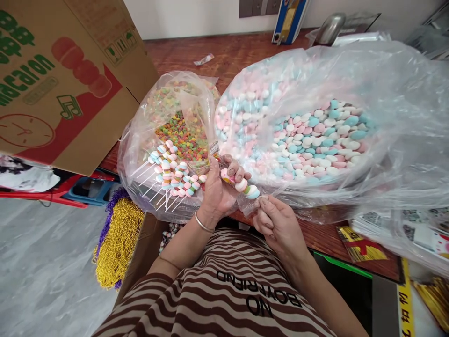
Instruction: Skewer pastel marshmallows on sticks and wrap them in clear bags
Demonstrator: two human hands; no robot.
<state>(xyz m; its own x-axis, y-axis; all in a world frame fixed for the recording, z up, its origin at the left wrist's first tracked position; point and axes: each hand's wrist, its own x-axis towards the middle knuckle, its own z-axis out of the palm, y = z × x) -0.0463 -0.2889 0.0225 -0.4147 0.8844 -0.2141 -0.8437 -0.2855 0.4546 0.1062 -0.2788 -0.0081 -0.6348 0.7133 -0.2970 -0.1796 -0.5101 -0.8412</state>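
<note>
My left hand [220, 189] is closed around a candy skewer [245, 187] of pink, white, green and blue pieces. My right hand [277, 222] pinches the skewer's lower end just below the last candy. Both hands sit at the front edge of a wooden table [217, 56], above my striped shirt. A clear bag [315, 135] of pink, white and blue round candies lies right behind the hands. To the left, a smaller clear bag [175, 126] holds small multicoloured candies, and several finished candy skewers [173, 171] rest on it.
A macaron-printed cardboard box [66, 79] stands at the far left. Gold and purple ties [117, 241] hang below the table's left side. Printed wrappers [403, 229] and a yellow-red packet [359, 245] lie at the right. A blue box [289, 18] leans on the back wall.
</note>
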